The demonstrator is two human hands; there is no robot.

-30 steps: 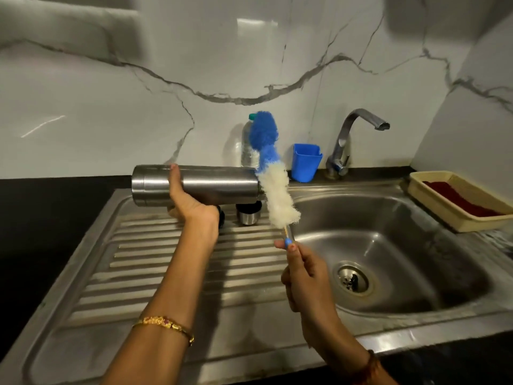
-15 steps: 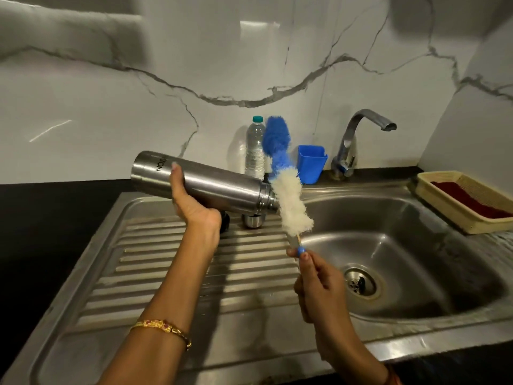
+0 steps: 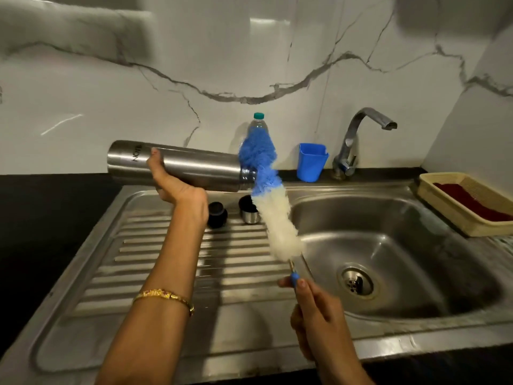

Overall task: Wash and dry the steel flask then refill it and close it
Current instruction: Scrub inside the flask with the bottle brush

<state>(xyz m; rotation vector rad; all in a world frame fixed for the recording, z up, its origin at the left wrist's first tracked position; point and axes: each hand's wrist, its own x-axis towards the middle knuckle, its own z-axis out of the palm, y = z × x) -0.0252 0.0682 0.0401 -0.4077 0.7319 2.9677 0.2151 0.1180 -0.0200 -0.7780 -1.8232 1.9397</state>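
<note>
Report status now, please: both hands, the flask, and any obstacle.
Left hand grips steel flask, held sideways, mouth open. Right hand holds bottle brush by its handle, brush outside the mouth. Nothing blocks the mouth.

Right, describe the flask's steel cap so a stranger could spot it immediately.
Start at the ribbed draining board left of the sink basin. At its back edge, two small pieces stand side by side. The steel cap is the shiny right-hand one; the black stopper on its left is all dark.
</note>
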